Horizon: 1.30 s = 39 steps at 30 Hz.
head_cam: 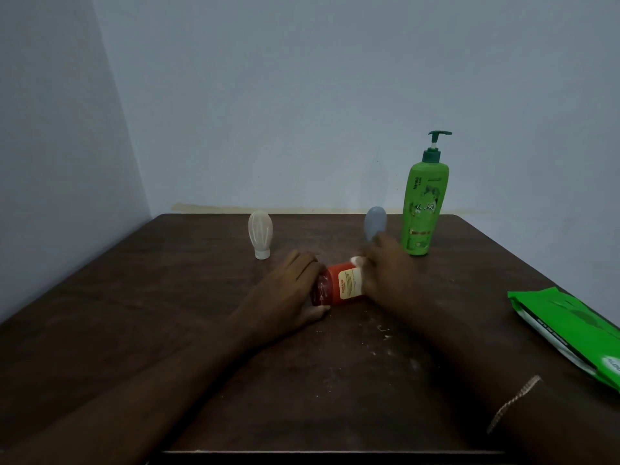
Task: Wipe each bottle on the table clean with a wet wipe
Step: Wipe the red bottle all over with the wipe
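while the red bottle (337,286) at frame centre is clamped by left hand (291,290) fingers and wiped by the right hand (389,266) grasping the wipe (357,261), the grey bottle (375,223) behind could be toppled.

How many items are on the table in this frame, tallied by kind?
Pump bottles: 1, the green pump bottle
Small squeeze bottles standing on their caps: 2, the clear squeeze bottle and the grey squeeze bottle
Red bottles: 1, the red bottle, lying between both hands
Wipe packs: 1, the green wipe pack
Total: 5
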Each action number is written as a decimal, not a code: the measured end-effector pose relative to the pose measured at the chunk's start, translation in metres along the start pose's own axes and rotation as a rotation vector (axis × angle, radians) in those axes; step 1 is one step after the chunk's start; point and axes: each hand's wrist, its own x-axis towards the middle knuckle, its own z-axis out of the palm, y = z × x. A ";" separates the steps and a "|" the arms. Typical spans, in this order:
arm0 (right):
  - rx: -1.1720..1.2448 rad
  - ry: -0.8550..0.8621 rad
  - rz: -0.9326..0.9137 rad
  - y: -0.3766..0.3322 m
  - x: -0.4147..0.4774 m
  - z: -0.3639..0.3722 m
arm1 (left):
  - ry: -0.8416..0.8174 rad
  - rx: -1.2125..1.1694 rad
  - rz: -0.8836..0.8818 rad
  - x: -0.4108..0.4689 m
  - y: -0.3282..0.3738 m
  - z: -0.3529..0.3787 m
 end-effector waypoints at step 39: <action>0.182 0.016 0.393 0.035 -0.005 -0.011 | -0.214 -0.582 -0.585 0.010 -0.014 0.006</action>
